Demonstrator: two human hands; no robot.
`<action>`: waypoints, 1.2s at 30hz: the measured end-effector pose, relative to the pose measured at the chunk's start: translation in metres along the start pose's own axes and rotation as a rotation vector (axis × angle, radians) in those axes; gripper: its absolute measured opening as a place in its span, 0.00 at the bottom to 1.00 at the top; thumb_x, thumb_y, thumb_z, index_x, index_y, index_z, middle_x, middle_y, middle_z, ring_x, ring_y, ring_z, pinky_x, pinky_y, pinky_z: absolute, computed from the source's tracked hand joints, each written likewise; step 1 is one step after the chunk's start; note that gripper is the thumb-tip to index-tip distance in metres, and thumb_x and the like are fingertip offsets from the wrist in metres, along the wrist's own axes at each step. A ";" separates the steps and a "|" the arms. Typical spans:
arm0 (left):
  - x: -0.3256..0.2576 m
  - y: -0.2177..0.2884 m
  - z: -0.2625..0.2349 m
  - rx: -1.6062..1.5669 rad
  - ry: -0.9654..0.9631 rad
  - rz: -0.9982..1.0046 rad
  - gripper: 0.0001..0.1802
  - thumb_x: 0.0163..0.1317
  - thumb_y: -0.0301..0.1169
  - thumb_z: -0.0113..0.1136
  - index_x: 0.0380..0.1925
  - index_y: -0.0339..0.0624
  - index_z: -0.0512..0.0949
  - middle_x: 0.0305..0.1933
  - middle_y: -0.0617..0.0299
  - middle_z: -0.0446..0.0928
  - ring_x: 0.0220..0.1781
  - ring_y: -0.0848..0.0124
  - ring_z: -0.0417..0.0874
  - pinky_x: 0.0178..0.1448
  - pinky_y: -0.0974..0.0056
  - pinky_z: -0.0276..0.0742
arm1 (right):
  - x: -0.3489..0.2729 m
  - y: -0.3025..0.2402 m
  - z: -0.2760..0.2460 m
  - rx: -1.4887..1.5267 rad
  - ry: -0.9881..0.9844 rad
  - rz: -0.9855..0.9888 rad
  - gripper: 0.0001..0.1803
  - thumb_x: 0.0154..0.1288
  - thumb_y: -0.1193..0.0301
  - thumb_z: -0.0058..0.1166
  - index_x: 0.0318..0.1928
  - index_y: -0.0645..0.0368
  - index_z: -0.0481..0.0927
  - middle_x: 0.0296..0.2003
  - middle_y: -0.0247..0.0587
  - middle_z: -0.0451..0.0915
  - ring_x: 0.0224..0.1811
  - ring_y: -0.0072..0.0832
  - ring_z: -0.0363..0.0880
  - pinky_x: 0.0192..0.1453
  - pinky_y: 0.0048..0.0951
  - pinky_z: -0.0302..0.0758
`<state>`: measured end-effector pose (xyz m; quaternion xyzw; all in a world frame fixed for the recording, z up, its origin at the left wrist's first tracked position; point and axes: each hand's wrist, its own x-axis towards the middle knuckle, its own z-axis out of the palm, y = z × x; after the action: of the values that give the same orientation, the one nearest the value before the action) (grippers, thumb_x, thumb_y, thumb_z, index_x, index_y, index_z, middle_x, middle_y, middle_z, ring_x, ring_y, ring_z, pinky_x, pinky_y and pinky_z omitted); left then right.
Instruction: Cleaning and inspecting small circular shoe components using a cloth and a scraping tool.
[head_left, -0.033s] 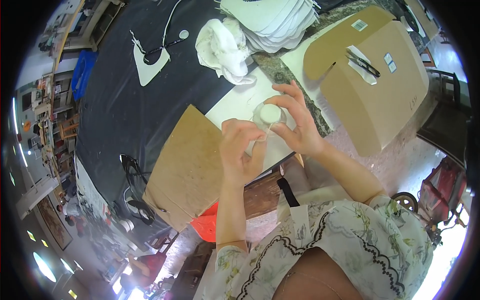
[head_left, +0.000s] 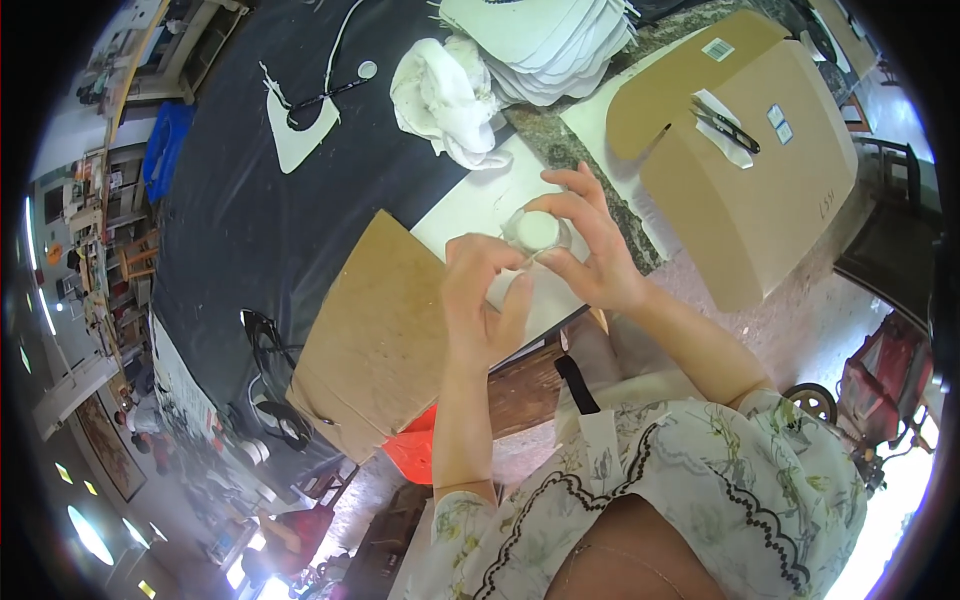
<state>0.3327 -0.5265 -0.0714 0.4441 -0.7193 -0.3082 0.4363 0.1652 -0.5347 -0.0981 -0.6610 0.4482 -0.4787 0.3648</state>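
Over the white sheet [head_left: 440,225] at the table's near edge, both my hands meet at a small see-through container with a round white top [head_left: 538,231]. My right hand [head_left: 600,255] holds it between thumb and index finger, the other fingers raised and apart. At the container's near left edge is my left hand [head_left: 482,295], its fingers curled and the thumb close to the index fingertip. Whatever lies between those fingertips is too small to make out. A crumpled white cloth [head_left: 445,95] lies beyond the hands.
White cut pieces [head_left: 550,50] are stacked at the back. A cardboard box [head_left: 740,200] on the right bears black thread snips [head_left: 728,128] on white paper. On the left are a brown cardboard sheet [head_left: 370,330] and a white cut piece [head_left: 295,140] with a dark-handled tool [head_left: 340,88].
The container has shifted very slightly left and toward the far side. My left thumb and index fingertip sit a little differently. The surroundings are the same.
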 end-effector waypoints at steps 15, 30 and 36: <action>0.002 -0.003 0.002 -0.143 -0.030 -0.295 0.08 0.55 0.20 0.56 0.21 0.40 0.69 0.22 0.64 0.66 0.28 0.70 0.65 0.39 0.66 0.61 | -0.001 0.005 0.002 0.018 -0.040 -0.059 0.19 0.62 0.66 0.55 0.52 0.57 0.72 0.46 0.35 0.74 0.64 0.43 0.61 0.72 0.56 0.38; 0.046 0.005 -0.058 -0.147 0.113 -0.106 0.19 0.54 0.26 0.63 0.13 0.46 0.62 0.12 0.69 0.54 0.20 0.73 0.62 0.26 0.66 0.57 | 0.001 0.000 0.005 -0.013 -0.073 -0.078 0.18 0.63 0.64 0.54 0.50 0.59 0.73 0.46 0.36 0.75 0.63 0.42 0.62 0.71 0.57 0.39; 0.059 0.037 -0.055 0.552 -0.274 0.543 0.22 0.43 0.24 0.68 0.11 0.46 0.60 0.13 0.65 0.57 0.16 0.67 0.59 0.20 0.65 0.55 | 0.000 0.004 0.002 -0.045 -0.039 -0.070 0.18 0.61 0.65 0.57 0.49 0.58 0.73 0.45 0.36 0.76 0.62 0.41 0.62 0.71 0.58 0.39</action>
<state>0.3551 -0.5679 0.0035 0.2932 -0.9175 -0.0336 0.2667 0.1659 -0.5357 -0.1023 -0.6933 0.4284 -0.4681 0.3416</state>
